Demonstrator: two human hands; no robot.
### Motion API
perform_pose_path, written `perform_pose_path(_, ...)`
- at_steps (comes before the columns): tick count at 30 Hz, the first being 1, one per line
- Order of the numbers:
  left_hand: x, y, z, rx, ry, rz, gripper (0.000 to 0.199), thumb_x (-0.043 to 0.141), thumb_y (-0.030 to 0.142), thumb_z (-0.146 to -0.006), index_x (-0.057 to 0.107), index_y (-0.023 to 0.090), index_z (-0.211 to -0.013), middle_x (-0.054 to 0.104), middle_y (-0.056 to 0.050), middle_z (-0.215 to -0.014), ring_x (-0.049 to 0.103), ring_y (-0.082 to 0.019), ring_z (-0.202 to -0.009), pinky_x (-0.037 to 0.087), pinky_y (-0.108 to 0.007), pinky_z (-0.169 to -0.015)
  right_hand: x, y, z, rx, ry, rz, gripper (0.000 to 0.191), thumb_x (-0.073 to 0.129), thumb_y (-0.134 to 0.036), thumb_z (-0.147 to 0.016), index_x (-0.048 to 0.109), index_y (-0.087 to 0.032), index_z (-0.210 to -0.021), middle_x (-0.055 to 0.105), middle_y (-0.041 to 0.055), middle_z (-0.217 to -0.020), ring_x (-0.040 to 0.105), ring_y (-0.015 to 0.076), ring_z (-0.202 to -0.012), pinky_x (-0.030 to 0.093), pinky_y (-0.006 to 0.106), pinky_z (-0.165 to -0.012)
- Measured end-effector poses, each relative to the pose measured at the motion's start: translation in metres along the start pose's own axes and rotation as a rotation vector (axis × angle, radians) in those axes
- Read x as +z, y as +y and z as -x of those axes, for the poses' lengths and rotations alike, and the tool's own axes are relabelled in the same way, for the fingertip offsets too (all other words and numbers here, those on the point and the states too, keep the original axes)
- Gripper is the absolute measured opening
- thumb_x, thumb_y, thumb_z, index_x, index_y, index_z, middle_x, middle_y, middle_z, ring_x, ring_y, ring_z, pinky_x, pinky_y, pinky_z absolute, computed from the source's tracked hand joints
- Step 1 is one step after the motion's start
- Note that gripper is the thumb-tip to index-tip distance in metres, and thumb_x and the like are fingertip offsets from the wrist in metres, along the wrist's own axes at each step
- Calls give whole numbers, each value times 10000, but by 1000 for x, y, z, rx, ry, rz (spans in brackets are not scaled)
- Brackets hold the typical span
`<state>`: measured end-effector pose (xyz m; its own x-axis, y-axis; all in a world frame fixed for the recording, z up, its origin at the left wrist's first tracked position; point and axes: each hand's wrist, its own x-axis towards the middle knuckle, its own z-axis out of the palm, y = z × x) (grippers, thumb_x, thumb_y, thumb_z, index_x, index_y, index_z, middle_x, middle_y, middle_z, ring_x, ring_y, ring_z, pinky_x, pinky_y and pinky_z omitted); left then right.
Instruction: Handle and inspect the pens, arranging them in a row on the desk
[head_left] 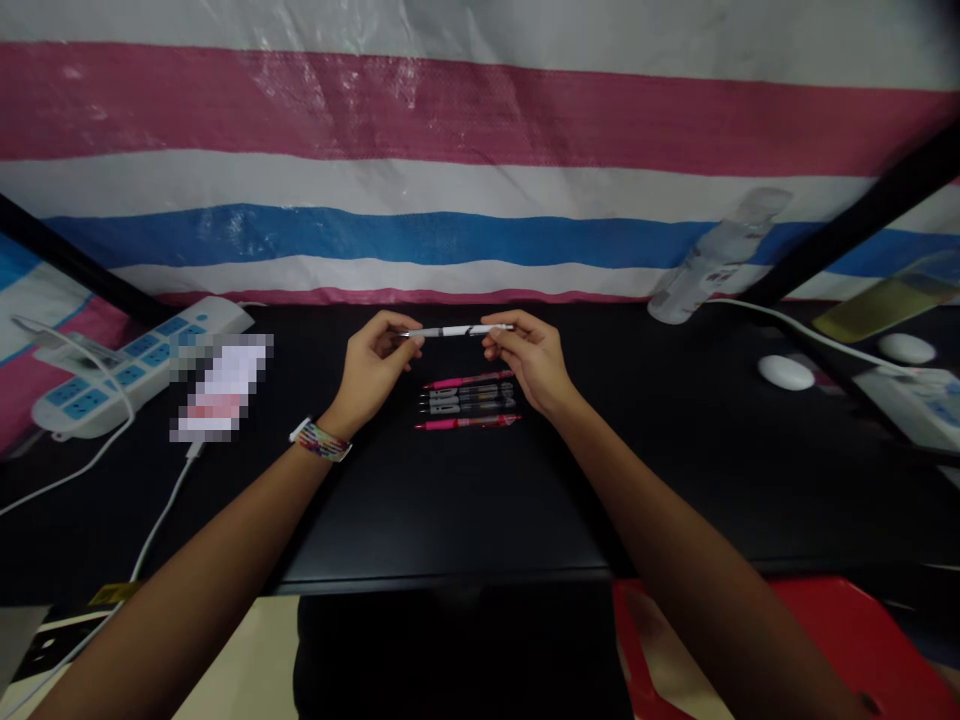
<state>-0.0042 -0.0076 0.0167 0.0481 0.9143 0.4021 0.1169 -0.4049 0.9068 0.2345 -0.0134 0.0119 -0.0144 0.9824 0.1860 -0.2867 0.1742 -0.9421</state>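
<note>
A white pen (pixel 455 331) with dark markings is held level between both hands, above the far part of the black desk (pixel 450 510). My left hand (pixel 376 362) pinches its left end, and my right hand (pixel 531 358) pinches the right end. Just nearer to me, several pens lie side by side in a row. Pink pens, one at the far side and a pink pen (pixel 465 424) at the near side, flank some grey and black pens (pixel 466 400). A woven multicoloured band circles my left wrist.
To the left are a white power strip (pixel 142 365) and a blurred-out phone (pixel 221 388) on a white cable. A clear bottle (pixel 709 265), a white mouse-like object (pixel 785 372) and cables stand right. A red stool (pixel 847 640) is below the desk edge.
</note>
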Motion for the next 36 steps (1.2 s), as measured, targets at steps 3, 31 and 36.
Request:
perform_pose_path(3, 1, 0, 0, 5, 7, -5, 221, 855, 328, -868, 743, 199, -1007, 728, -38, -890, 713, -140, -726, 532, -217, -552, 0, 1, 0, 2, -11, 10, 181, 870, -362, -828, 837, -267, -978, 743, 7, -801, 695, 175, -752, 612, 397, -810)
perform_pose_path(31, 0, -1, 0, -17, -36, 33, 261, 765, 454, -1005, 795, 195, -1001, 698, -20, -723, 639, -112, -590, 485, -206, -514, 1, -3, 2, 18, -9, -14, 145, 860, -313, -837, 859, -252, -969, 749, 13, -787, 681, 168, -734, 594, 377, -786)
perform_pose_path(36, -1, -3, 0, 39, -30, 41, 394, 926, 295, -825, 779, 226, -1184, 793, -72, -1074, 760, -194, -934, 597, -241, -663, 2, -2, 2, 22, 9, 4, 125, 859, -306, -848, 855, -263, -966, 743, 15, -793, 682, 181, -745, 605, 406, -813)
